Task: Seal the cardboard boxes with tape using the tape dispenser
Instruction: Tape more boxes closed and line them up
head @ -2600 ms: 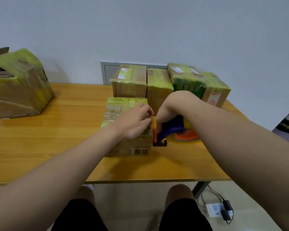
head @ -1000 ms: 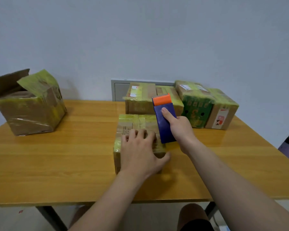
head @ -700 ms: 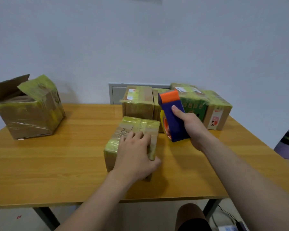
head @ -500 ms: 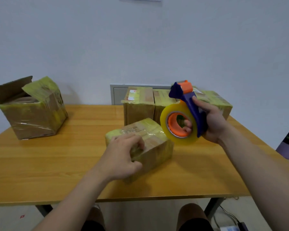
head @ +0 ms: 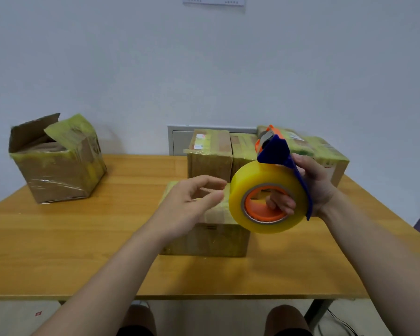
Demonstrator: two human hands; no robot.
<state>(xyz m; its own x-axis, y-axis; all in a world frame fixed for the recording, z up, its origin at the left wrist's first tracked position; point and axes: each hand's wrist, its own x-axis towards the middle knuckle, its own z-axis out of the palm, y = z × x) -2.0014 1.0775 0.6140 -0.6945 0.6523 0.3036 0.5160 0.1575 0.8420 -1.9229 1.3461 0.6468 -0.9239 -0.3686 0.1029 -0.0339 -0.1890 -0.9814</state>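
Observation:
A small taped cardboard box lies on the wooden table in front of me. My right hand grips the blue and orange tape dispenser raised above the box's right end, fingers through the orange core of its yellow tape roll. My left hand hovers over the box with fingers loosely spread, just left of the roll and holding nothing.
A row of taped boxes stands along the wall at the back of the table. A larger box with raised flaps sits at the back left. A grey wall panel shows behind the row.
My left hand has let go of the small box and lifted toward the roll. My right hand has turned the dispenser so the roll faces me and brought it nearer.

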